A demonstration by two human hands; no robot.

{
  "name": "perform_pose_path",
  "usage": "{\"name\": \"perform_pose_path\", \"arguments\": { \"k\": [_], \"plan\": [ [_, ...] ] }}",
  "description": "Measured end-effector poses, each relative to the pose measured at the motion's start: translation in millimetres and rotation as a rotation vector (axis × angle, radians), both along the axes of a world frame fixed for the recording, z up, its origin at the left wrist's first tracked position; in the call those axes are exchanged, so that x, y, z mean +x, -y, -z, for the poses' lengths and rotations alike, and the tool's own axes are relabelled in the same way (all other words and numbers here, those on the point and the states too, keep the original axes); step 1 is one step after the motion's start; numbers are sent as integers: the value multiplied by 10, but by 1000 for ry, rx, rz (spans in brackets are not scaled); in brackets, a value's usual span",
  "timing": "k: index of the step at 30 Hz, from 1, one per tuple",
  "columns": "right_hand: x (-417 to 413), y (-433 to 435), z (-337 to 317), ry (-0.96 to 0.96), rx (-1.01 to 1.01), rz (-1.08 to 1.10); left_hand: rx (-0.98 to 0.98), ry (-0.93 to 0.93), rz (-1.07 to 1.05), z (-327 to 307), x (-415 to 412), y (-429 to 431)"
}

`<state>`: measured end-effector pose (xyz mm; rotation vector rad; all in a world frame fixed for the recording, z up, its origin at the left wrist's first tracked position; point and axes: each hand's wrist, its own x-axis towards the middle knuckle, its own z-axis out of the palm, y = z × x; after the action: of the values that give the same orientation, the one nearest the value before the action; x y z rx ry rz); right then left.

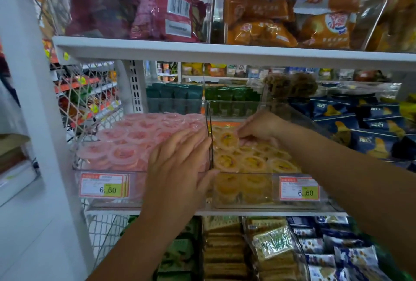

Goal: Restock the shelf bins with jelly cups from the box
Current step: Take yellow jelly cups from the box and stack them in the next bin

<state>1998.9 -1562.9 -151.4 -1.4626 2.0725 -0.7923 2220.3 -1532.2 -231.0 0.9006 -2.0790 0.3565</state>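
Two clear bins stand side by side on the middle shelf. The left bin (81, 168) is packed with pink jelly cups (126, 141); the right bin (265, 204) holds yellow jelly cups (247, 163). My left hand (177, 166) lies flat with straight fingers on the pink cups, against the divider (210, 145) between the bins. My right hand (258, 127) reaches into the right bin, and its fingertips pinch a yellow jelly cup (227, 140) near the back. The box is out of view.
Price tags reading 6.60 (103, 187) (298, 189) hang on both bin fronts. The white shelf above (202, 50) carries snack bags. Blue packets (360, 123) fill the bin to the right, biscuits (225, 249) the shelf below. A white post (33, 78) stands at left.
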Motion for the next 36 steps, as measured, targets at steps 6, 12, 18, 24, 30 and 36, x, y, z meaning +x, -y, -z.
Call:
{"name": "perform_pose_path", "arguments": {
  "k": [6, 12, 18, 24, 30, 36],
  "plan": [
    [140, 63, 126, -311, 64, -66, -10, -127, 21, 36, 219, -133],
    [26, -169, 93, -260, -55, -85, 19, -230, 48, 269, 299, -360],
    [300, -1130, 197, 29, -641, -143, 210, -266, 155, 771, 407, -736],
    [479, -1913, 1786, 325, 251, -559, 1029, 127, 180, 2293, 538, -1104],
    [452, -2178, 4495, 359, 802, -182, 1391, 388, 127, 3599, 607, -1325],
    [542, -2240, 5269, 321, 918, -135, 1683, 551, -12, 4431, 838, -1449]
  ]
}}
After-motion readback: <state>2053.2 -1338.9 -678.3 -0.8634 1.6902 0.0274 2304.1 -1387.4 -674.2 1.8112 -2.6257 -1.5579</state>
